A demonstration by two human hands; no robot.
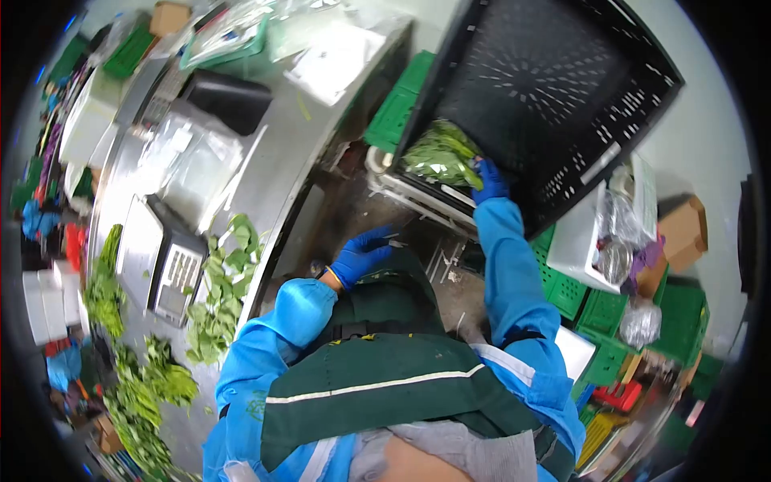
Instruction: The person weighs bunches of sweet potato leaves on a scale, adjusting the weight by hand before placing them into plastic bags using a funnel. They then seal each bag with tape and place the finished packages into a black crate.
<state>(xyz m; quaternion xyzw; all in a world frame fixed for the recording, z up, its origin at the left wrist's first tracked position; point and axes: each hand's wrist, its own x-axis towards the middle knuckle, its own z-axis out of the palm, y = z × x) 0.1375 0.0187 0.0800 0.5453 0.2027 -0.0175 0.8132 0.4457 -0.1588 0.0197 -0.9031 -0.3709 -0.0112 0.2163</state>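
Note:
My right hand (488,181), in a blue glove, reaches into a large black crate (554,104). Its fingers close on the end of a clear bag of green leafy vegetables (440,154), which lies at the crate's near left corner. Over my lap, my left hand (361,255), also blue-gloved, is held with the fingers curled. A small pale, thin thing shows at its fingertips, too small to name. To its left, loose leafy greens (221,281) lie on the metal table (277,173) beside a weighing scale (173,265).
Clear plastic bags (193,161) and a black tray (226,100) lie on the table. More greens (144,394) spread along its near part. Green crates (602,321) and a white foam box (578,241) with wrapped things stand at my right.

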